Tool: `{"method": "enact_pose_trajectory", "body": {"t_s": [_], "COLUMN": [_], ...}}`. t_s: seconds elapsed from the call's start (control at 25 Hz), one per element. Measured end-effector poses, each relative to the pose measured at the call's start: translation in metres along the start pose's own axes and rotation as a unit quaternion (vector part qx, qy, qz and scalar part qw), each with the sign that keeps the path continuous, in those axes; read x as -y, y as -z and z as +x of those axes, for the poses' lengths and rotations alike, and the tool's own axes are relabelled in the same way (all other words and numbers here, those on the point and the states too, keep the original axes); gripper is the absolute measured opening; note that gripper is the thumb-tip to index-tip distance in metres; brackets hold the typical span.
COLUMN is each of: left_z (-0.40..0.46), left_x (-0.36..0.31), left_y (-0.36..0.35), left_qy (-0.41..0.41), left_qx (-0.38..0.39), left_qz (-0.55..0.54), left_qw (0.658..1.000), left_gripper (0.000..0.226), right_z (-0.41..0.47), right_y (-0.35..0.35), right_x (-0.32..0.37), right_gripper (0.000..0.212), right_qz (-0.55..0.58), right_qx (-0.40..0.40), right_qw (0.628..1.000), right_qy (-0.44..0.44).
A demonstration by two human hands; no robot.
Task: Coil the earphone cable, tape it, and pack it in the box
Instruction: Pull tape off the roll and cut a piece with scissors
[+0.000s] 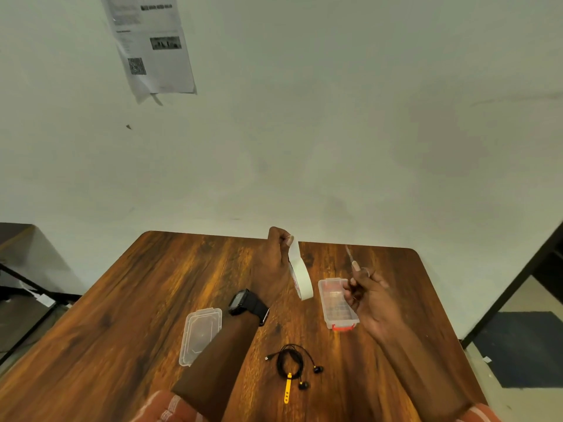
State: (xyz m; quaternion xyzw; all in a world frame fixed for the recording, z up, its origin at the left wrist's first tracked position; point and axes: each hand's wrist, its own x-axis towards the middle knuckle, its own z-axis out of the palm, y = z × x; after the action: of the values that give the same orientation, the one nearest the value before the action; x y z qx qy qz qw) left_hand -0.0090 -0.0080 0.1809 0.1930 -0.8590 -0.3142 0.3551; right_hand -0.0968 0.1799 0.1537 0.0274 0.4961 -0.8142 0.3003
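Black earphones (pixel 291 362) lie coiled near the front of the wooden table (pixel 152 300), bound by a yellow strap (pixel 287 388), with both earbuds loose to the right. My left hand (pixel 274 257) is raised above the table and pinches the free end of a white tape roll (pixel 301 277), which hangs from it. My right hand (pixel 368 295) holds scissors (pixel 350 254), blades pointing up and away. Under that hand stands a clear plastic box (pixel 336 303) with a red latch. Its clear lid (pixel 201 333) lies left of my left forearm.
A black watch (pixel 243 303) sits on my left wrist. The table's far edge meets a pale wall with a printed sheet (pixel 152 44) taped to it. Another table's dark frame (pixel 30 284) stands at the left, and a dark floor mat (pixel 524 345) at the right.
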Motion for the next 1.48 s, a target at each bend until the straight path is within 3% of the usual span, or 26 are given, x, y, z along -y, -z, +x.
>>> {"method": "enact_pose_trajectory", "body": {"t_s": [0.08, 0.16, 0.28, 0.44, 0.52, 0.6, 0.72, 0.8, 0.88, 1.0, 1.2, 1.28, 1.48], "left_z": [0.002, 0.003, 0.004, 0.006, 0.007, 0.009, 0.010, 0.010, 0.011, 0.011, 0.013, 0.013, 0.010], "left_x": [-0.002, -0.004, -0.008, -0.014, -0.015, -0.015, -0.016, -0.016, -0.015, -0.015, -0.017, -0.019, -0.025], "left_y": [0.000, 0.002, 0.005, 0.008, 0.012, 0.016, 0.020, 0.022, 0.022, 0.022, 0.022, 0.022, 0.024], "left_qy": [-0.006, -0.018, -0.033, -0.060, -0.067, -0.071, -0.069, -0.075, -0.081, -0.084, -0.096, -0.118, -0.162], "left_qx": [0.004, 0.001, 0.007, 0.000, 0.000, 0.001, 0.004, 0.001, -0.004, -0.006, -0.005, -0.010, -0.005], "left_qz": [0.001, 0.005, 0.001, 0.003, 0.005, 0.013, 0.003, -0.002, -0.001, -0.005, 0.006, 0.022, 0.027], "left_qw": [1.000, 1.000, 0.999, 0.998, 0.998, 0.997, 0.998, 0.997, 0.997, 0.996, 0.995, 0.993, 0.986], "left_gripper": [0.018, 0.017, 0.016, 0.014, 0.013, 0.010, 0.009, 0.008, 0.009, 0.012, 0.012, 0.013, 0.014], "right_z": [-0.005, -0.008, -0.011, -0.007, -0.005, -0.003, 0.001, 0.002, 0.003, 0.005, 0.006, 0.007, 0.010], "right_y": [-0.001, -0.004, -0.012, -0.014, -0.015, -0.019, -0.030, -0.039, -0.045, -0.051, -0.067, -0.074, -0.087], "right_x": [0.006, 0.013, 0.022, 0.034, 0.041, 0.054, 0.082, 0.097, 0.104, 0.103, 0.114, 0.120, 0.132], "right_gripper": [0.024, 0.026, 0.008, 0.031, 0.032, 0.025, 0.024, 0.037, 0.035, 0.026, 0.038, 0.038, 0.033], "right_qz": [0.122, 0.166, 0.119, 0.038, -0.033, -0.174, -0.396, -0.433, -0.480, -0.576, -0.712, -0.719, -0.707], "right_qx": [0.080, 0.136, 0.174, 0.234, 0.248, 0.241, 0.262, 0.255, 0.248, 0.237, 0.277, 0.306, 0.344], "right_qw": [0.988, 0.975, 0.977, 0.970, 0.968, 0.955, 0.874, 0.857, 0.826, 0.740, 0.592, 0.572, 0.583], "right_qy": [-0.043, -0.056, -0.036, -0.045, -0.034, 0.022, 0.105, 0.113, 0.164, 0.253, 0.258, 0.248, 0.206]}}
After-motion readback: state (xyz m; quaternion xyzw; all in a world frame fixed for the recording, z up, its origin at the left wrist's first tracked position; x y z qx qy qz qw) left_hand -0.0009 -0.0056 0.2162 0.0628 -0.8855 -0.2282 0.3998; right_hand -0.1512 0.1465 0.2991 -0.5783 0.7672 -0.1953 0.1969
